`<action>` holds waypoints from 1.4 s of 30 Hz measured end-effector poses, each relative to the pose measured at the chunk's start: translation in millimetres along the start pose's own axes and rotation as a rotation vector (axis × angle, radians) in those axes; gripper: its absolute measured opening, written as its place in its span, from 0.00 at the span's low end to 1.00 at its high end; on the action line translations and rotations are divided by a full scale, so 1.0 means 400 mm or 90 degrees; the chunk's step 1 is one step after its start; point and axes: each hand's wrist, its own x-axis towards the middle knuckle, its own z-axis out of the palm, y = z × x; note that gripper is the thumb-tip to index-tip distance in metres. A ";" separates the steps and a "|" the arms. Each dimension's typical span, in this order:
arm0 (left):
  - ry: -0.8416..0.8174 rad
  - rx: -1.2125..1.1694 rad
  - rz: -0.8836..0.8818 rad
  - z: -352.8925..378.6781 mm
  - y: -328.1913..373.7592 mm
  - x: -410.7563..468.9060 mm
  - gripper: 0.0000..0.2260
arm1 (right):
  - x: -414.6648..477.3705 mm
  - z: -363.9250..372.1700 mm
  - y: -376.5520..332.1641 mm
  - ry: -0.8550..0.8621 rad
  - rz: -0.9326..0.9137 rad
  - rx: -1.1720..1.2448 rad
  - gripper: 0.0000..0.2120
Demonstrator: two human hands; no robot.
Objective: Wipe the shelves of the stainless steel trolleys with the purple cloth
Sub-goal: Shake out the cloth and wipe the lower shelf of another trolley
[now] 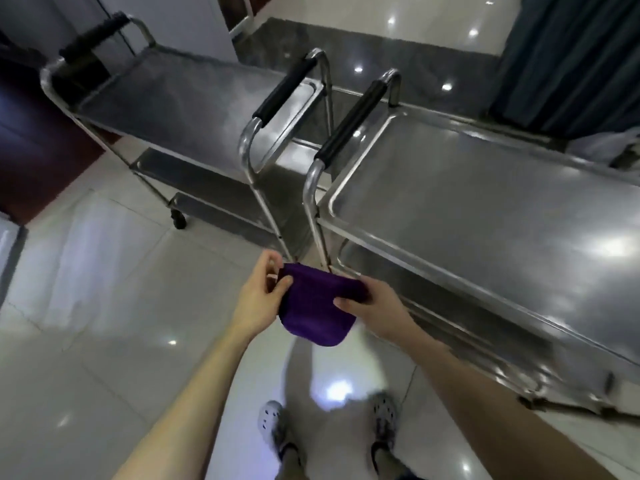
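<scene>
A folded purple cloth (313, 306) hangs in the air in front of me, above the tiled floor. My left hand (261, 292) pinches its upper left corner, and my right hand (372, 304) grips its right edge with the thumb on top. Two stainless steel trolleys stand ahead. The right trolley (485, 216) is close, its top shelf bare and shiny, with lower shelves beneath. The left trolley (187, 102) stands farther back, also with a bare top shelf and two lower shelves. Each has a black-gripped handle facing me.
A dark wooden cabinet (41, 133) stands at the left. Dark curtains (575, 60) hang at the back right, with pale fabric (609, 143) beyond the right trolley. Glossy floor tiles (114, 306) surround me. My feet in grey clogs (273, 420) are below.
</scene>
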 end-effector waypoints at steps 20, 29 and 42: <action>-0.374 0.147 0.204 0.572 -0.786 0.491 0.16 | 0.294 0.306 0.855 0.424 0.180 -0.040 0.06; -0.427 0.286 0.281 0.948 -1.142 0.737 0.28 | 0.573 0.316 1.375 0.494 0.111 -0.025 0.26; -0.049 0.020 0.106 0.993 -1.312 0.778 0.12 | 0.820 0.182 1.540 0.408 0.213 -0.423 0.27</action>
